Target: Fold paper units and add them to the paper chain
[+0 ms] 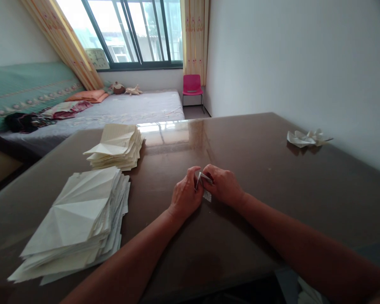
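A small folded piece of paper (207, 196) is between my two hands, above the middle of the brown table (240, 139). My left hand (185, 192) grips its left side, thumb and fingers bent around it. On the other side my right hand (223, 183) pinches the paper with its fingers curled. Parts of the paper are hidden behind the fingers. Left of my hands lies a large stack of creased white sheets (79, 211). Behind that stack sits a smaller pile of yellowish creased sheets (117, 141).
Folded paper shapes (307, 138) lie near the table's right edge by the white wall (288, 63). Beyond the table are a bed (152, 105) and a pink chair (192, 85) under the window. Something pale shows below the table's front edge at lower right.
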Action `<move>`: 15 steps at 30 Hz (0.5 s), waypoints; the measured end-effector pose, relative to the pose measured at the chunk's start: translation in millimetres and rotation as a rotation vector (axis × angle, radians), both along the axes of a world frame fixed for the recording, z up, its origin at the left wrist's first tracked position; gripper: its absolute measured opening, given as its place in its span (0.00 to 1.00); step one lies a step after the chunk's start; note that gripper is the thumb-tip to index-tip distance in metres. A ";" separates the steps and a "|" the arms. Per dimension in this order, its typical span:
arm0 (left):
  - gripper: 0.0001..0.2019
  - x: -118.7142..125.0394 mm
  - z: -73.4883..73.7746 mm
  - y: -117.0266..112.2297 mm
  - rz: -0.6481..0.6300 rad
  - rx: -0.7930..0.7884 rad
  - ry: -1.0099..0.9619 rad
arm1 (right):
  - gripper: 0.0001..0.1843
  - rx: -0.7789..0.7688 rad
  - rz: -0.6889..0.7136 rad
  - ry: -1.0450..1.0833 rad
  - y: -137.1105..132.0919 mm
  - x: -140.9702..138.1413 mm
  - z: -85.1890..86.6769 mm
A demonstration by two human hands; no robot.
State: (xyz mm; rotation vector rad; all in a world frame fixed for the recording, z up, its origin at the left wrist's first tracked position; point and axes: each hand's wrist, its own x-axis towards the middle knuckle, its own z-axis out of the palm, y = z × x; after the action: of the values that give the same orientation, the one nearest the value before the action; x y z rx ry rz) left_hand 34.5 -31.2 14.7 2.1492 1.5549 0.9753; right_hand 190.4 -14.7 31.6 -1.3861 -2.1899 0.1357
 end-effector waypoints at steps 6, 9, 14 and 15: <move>0.23 -2.2 5.6 0.4 0.113 0.010 0.079 | 0.06 0.020 -0.068 -0.024 -6.6 -2.4 1.7; 0.23 -4.3 5.6 2.0 0.140 0.004 0.087 | 0.06 0.014 -0.059 -0.029 -6.7 -2.1 0.9; 0.18 -8.0 2.5 4.8 0.093 -0.028 0.144 | 0.05 0.003 -0.017 -0.040 -0.6 2.9 -2.5; 0.16 -8.3 2.3 5.1 0.084 -0.034 0.166 | 0.05 0.001 -0.005 -0.038 1.4 4.4 -3.7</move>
State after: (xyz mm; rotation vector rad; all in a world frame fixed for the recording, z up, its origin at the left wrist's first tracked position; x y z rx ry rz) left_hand 26.2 -26.1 17.0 2.2065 1.7376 0.8069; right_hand 194.8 -13.3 27.9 -1.4050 -2.2170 0.1073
